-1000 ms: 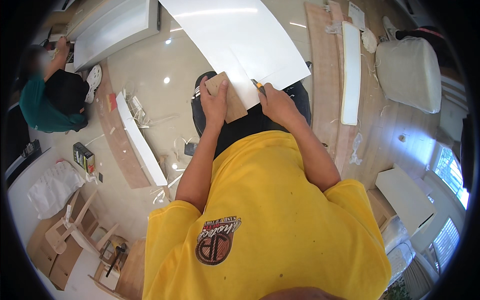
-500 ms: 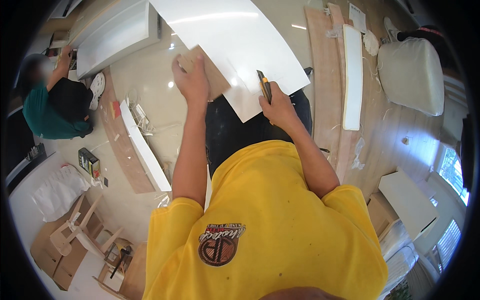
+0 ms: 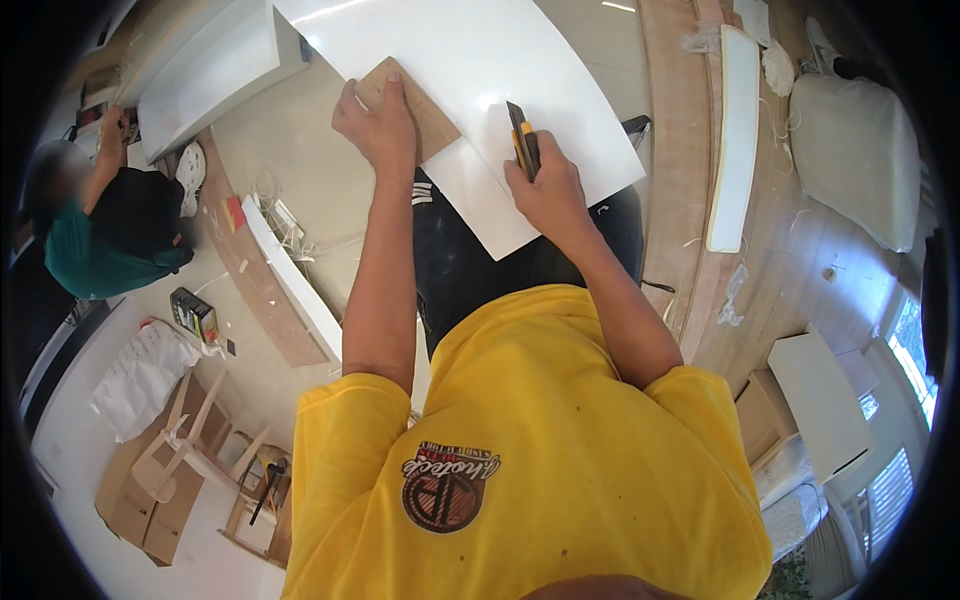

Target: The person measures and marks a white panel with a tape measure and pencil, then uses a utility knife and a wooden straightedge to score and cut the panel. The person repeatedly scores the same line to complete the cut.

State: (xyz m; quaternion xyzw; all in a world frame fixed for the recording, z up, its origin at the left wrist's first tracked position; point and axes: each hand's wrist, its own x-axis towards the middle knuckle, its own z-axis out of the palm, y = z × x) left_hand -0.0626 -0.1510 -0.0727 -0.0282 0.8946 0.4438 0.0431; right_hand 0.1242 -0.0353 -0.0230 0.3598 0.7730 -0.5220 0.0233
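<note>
A large glossy white sheet point(image 3: 455, 45) extends away from me, its near corner over my dark trousers. My left hand point(image 3: 378, 122) grips a small brown wooden board point(image 3: 432, 120) at the sheet's left edge, thumb on top and fingers round its far left side. In my right hand point(image 3: 548, 188) is a yellow and black utility knife point(image 3: 523, 140), its tip pointing away from me, above the sheet and right of the board. Whether the blade touches the sheet I cannot tell. A line runs across the sheet from near the board's corner toward the right hand.
At the far left a person in a green shirt point(image 3: 100, 245) crouches beside a white drawer-like box point(image 3: 210, 90). Long wooden planks point(image 3: 675, 130) and a white strip point(image 3: 733, 140) lie to the right, near a wrapped cushion point(image 3: 855, 150). An upturned stool point(image 3: 190, 450) stands lower left.
My left hand has shifted the wooden board slightly further onto the sheet. The knife has moved a little and tilts more upright. The whole view has shifted somewhat.
</note>
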